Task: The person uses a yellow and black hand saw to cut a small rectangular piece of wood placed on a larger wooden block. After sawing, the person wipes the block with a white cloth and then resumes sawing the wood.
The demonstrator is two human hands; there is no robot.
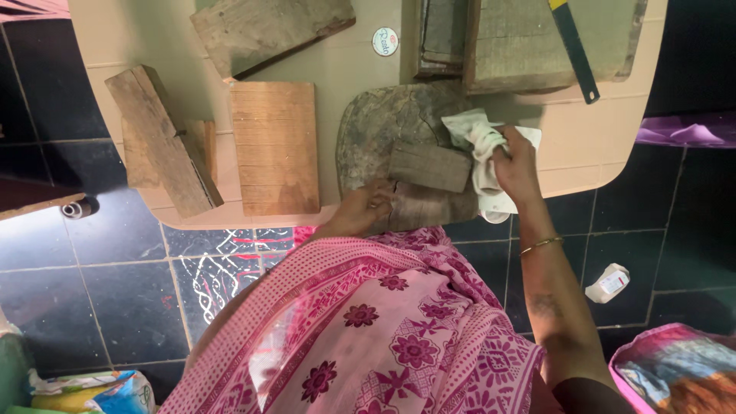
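A rounded, weathered slab of dark wood lies on the beige plastic table near its front edge. A small rectangular wooden block rests on the slab. My left hand presses on the slab's near edge and holds it. My right hand grips a crumpled white cloth against the slab's right side, just beside the small block.
A ribbed light wooden board and a thick plank lie to the left, another plank at the back. Stacked boards with a green-handled saw sit back right. A small white bottle lies on the dark tiled floor.
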